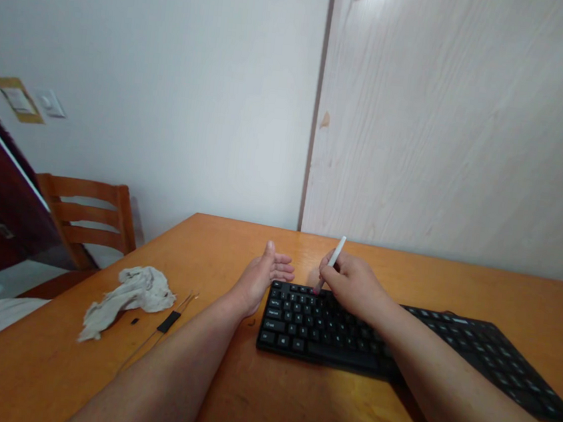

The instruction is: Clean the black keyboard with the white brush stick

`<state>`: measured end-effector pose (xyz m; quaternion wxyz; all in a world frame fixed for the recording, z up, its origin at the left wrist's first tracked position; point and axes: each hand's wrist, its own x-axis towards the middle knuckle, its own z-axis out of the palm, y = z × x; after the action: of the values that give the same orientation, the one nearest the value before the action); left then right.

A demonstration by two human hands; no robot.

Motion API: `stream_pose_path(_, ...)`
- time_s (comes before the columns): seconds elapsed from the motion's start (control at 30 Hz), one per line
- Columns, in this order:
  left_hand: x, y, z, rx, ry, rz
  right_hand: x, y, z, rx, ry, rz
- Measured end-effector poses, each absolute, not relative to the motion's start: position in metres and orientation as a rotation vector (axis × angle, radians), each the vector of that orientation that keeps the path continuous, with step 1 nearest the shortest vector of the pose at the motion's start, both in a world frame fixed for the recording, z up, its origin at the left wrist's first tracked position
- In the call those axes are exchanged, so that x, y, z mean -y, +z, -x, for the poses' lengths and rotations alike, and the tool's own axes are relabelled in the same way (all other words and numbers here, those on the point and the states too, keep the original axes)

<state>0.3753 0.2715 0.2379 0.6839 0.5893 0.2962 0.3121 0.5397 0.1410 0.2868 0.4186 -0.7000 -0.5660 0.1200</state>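
A black keyboard (326, 357) lies on the wooden table in front of me. My right hand (352, 282) pinches a slim white pen-like brush (336, 252), held tilted. Its pinkish tip touches the keyboard's top row of keys, left of the middle. At the keyboard's upper left corner, my left hand (262, 276) is open, thumb up and fingers stretched out, holding nothing. Whether it touches the keyboard's edge I cannot tell. My right forearm crosses over the keyboard and hides part of its keys.
A crumpled greyish cloth (140, 290) lies on the table (222, 393) at the left. Beside it are a small black piece (134, 321) and a black strip with thin wires (168, 322), partly behind my left forearm. A wooden chair (92, 214) stands past the left edge; a wall (198, 95) rises behind.
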Motion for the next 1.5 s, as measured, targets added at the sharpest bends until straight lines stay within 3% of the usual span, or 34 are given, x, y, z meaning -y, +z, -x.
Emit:
stream_pose_path(0.87,-0.272,0.238,-0.375,-0.67,0.703,-1.331,-0.142,0.292,-0.546,1.402,0.198,1.823)
stream_pose_path(1.03,-0.27,0.239,-0.375,-0.684,0.698,-1.339,-0.142,0.293,-0.549,1.478,0.365,1.859)
stream_pose_path(1.17,-0.27,0.239,-0.375,-0.69,0.706,-1.335,-0.141,0.296,-0.552,1.422,0.315,1.929)
stream_pose_path(1.5,-0.272,0.238,-0.374,-0.695,0.71,-1.334,-0.142,0.295,-0.554,1.429,0.49,1.764)
